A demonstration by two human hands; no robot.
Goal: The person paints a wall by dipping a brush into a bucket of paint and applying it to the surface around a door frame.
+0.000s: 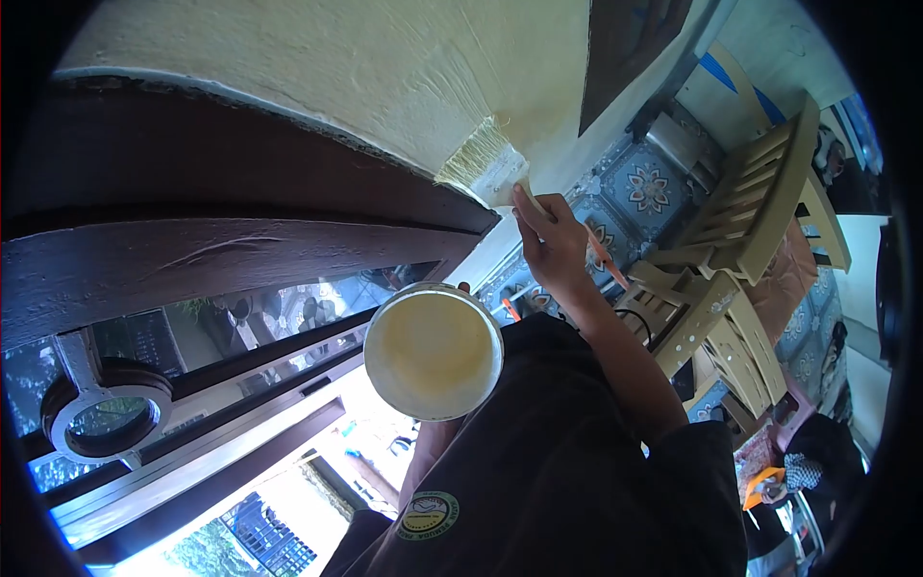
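A wide paintbrush (486,165) with pale bristles and a whitish metal band lies against the cream wall (385,67), beside the edge of the dark brown wooden frame (192,154). My right hand (556,240) is closed round its handle. Wet-looking brush strokes show on the wall above the bristles. Below and left of the brush is a round white tub (433,354), seen from above, with cream paint inside. My left hand (463,287) is mostly hidden behind the tub; only a fingertip shows at its rim.
Window glass and a round frame ornament (106,423) are at the left. On the right, cream wooden chairs (750,212) stand on a blue patterned tile floor (644,188). At the lower right a person (822,462) holds something orange.
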